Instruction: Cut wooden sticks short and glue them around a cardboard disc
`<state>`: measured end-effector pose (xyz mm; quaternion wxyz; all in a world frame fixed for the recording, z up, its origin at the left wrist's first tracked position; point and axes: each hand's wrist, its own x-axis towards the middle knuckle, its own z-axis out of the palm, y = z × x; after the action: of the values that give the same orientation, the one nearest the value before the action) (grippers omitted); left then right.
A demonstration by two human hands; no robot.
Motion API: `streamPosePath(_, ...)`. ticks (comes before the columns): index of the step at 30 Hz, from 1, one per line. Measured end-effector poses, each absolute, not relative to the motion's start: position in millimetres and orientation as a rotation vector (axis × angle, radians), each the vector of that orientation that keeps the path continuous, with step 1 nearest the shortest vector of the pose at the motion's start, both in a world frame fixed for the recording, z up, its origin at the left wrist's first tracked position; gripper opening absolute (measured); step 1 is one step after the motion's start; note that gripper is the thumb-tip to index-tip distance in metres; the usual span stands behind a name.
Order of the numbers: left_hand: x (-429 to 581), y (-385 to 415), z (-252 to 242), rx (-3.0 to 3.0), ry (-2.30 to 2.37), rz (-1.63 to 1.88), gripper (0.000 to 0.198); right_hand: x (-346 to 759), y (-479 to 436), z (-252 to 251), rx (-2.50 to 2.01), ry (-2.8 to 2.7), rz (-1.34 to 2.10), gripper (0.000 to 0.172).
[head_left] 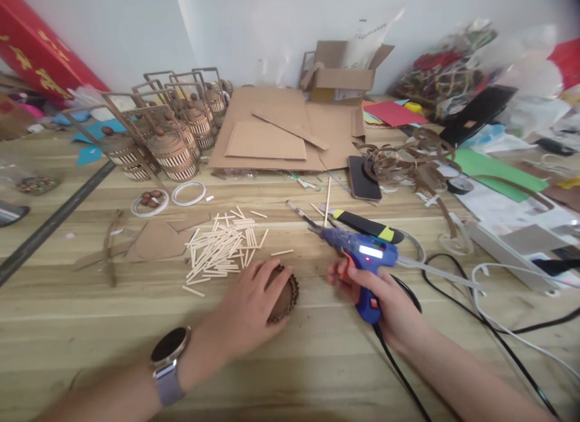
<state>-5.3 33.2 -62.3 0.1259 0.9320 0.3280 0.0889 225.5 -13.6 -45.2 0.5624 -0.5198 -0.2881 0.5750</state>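
My left hand (251, 301), with a watch on its wrist, is closed over a round brown cardboard piece with a corrugated rim (293, 292) on the table. Its fingers cover the left side of that piece. In my right hand (389, 295) is a blue hot glue gun (367, 253), its nozzle pointing left and a finger at the orange trigger. A glue stick sticks out of the gun's back. Just beyond my left hand lies a loose pile of short wooden sticks (222, 246). A yellow-and-black utility knife (362, 224) rests behind the glue gun.
Several lantern-like cardboard models (172, 150) stand at the back left. Flat cardboard sheets (267, 141) and an open carton (342, 77) are at the back. A phone (364, 177) lies near tangled brown strips (408, 159). Cables (489, 325) cross the right side.
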Motion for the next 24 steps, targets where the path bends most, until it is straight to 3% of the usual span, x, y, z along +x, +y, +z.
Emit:
streamPosePath(11,4.7,76.4,-65.1,2.692,1.068,0.382,0.061,271.0,-11.3,-67.0,-1.364,-1.036,1.130,0.026)
streamPosePath(18,-7.7,60.0,-51.2,2.791,1.151,0.529,0.078,262.4,8.8,-60.6,-1.374,-0.960,1.118,0.028)
streamPosePath(24,-9.0,23.6,-51.9,2.796,0.721,0.186,0.082,234.2,19.0,-50.3,-1.309,-0.946,1.185,0.026)
